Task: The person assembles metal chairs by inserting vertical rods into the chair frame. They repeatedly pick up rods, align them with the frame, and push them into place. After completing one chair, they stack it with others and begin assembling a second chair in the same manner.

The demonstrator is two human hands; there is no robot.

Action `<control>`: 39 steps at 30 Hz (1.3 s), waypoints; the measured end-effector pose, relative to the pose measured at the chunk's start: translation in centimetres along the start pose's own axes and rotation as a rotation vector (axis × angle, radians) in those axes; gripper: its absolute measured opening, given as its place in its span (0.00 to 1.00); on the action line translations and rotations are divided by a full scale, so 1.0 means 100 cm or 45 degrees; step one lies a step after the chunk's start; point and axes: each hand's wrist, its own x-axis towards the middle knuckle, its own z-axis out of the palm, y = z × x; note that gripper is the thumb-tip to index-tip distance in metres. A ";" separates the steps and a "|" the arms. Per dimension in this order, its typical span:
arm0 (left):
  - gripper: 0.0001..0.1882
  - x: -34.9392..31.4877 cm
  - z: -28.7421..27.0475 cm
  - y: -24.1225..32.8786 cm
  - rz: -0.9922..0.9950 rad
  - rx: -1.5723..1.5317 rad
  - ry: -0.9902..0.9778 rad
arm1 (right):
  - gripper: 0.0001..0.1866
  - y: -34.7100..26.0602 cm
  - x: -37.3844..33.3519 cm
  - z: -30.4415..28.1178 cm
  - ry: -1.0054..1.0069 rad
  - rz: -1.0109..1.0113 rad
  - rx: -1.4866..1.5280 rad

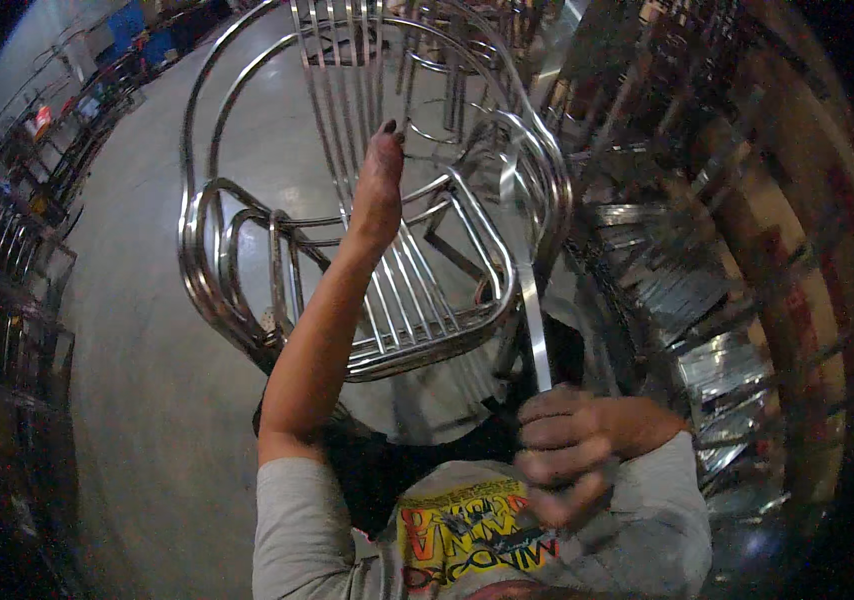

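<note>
**Head view: two hands on a stack of steel chairs and a metal strip**

Head view, looking down past a grey sleeved shirt [637, 520] with a yellow print on its front. The left hand [379, 185] is stretched out and up, fingers together and laid flat against the slatted back of the stainless steel chair [417, 300] that sits directly in front of the person; the dark fingertips reach the upper slats. Whether the hand grips a slat or only presses on it cannot be told. The chair is the top one of a nested stack [212, 260], its curved tube arms repeating in rings at the left side.

The right hand [567, 455] is close to the chest, fingers curled tight around the lower end of a flat shiny metal strip [532, 320]. The strip rises from the fist, runs just beside the chair's right arm tube, and bends over near the top of the frame.

To the right, heaps of bright metal parts [707, 330] lie along a wall. More steel frames [7, 270] stand at the far left on the grey concrete floor [147, 330].
</note>
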 end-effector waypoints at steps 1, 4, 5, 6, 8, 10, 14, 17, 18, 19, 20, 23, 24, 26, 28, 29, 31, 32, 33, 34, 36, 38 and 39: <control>0.43 0.004 -0.006 -0.001 -0.094 -0.158 0.081 | 0.15 0.008 0.006 0.016 0.009 -0.030 0.195; 0.39 0.006 -0.036 -0.011 -0.283 -0.279 0.104 | 0.13 0.019 0.020 0.062 0.136 -0.075 0.536; 0.38 0.004 -0.045 -0.018 -0.338 -0.259 0.075 | 0.13 0.019 0.022 0.069 0.156 -0.078 0.577; 0.31 -0.001 -0.039 -0.031 -0.354 -0.354 0.296 | 0.13 0.019 0.022 0.077 0.175 -0.081 0.618; 0.27 -0.002 -0.060 -0.048 -0.362 -0.085 0.420 | 0.13 0.025 0.020 0.085 0.158 -0.114 0.639; 0.25 0.007 -0.074 -0.071 -0.301 0.151 0.538 | 0.12 0.037 0.017 0.093 0.077 -0.055 0.710; 0.24 0.045 -0.093 -0.112 -0.309 0.392 0.563 | 0.10 0.062 0.014 0.101 0.004 0.031 0.676; 0.24 0.060 -0.101 -0.129 -0.276 0.437 0.610 | 0.11 0.080 0.011 0.103 -0.021 0.075 0.661; 0.24 0.064 -0.102 -0.132 -0.275 0.452 0.635 | 0.11 0.084 0.009 0.104 -0.027 0.076 0.653; 0.24 0.068 -0.103 -0.133 -0.309 0.454 0.660 | 0.11 0.089 0.008 0.105 -0.031 0.079 0.649; 0.24 0.070 -0.103 -0.133 -0.365 0.441 0.686 | 0.11 0.092 0.007 0.104 -0.050 0.090 0.651; 0.25 0.076 -0.106 -0.132 -0.335 0.408 0.605 | 0.11 0.101 0.004 0.106 -0.079 0.102 0.655; 0.25 0.078 -0.107 -0.134 -0.341 0.391 0.595 | 0.10 0.104 0.003 0.108 -0.072 0.095 0.650; 0.25 0.083 -0.109 -0.139 -0.344 0.338 0.572 | 0.09 0.108 0.002 0.109 -0.074 0.090 0.633; 0.25 0.085 -0.112 -0.146 -0.316 0.411 0.630 | 0.09 0.110 -0.001 0.110 -0.091 0.098 0.616; 0.24 0.087 -0.113 -0.148 -0.343 0.430 0.654 | 0.08 0.112 -0.003 0.111 -0.106 0.105 0.603; 0.23 0.089 -0.117 -0.151 -0.235 0.401 0.666 | 0.07 0.113 -0.007 0.112 -0.145 0.108 0.582; 0.23 0.088 -0.118 -0.152 -0.246 0.392 0.663 | 0.07 0.113 -0.009 0.112 -0.169 0.119 0.550; 0.23 0.087 -0.120 -0.152 -0.256 0.383 0.660 | 0.07 0.112 -0.012 0.113 -0.219 0.124 0.520; 0.24 0.086 -0.121 -0.152 -0.302 0.384 0.650 | 0.07 0.111 -0.014 0.113 -0.234 0.151 0.500; 0.25 0.083 -0.124 -0.151 -0.323 0.364 0.649 | 0.08 0.108 -0.018 0.114 -0.405 0.169 0.365; 0.25 0.082 -0.127 -0.154 -0.278 0.320 0.665 | 0.09 0.104 -0.020 0.115 -0.519 0.212 0.267; 0.24 0.083 -0.129 -0.156 -0.259 0.336 0.656 | 0.10 0.102 -0.022 0.114 -0.569 0.231 0.230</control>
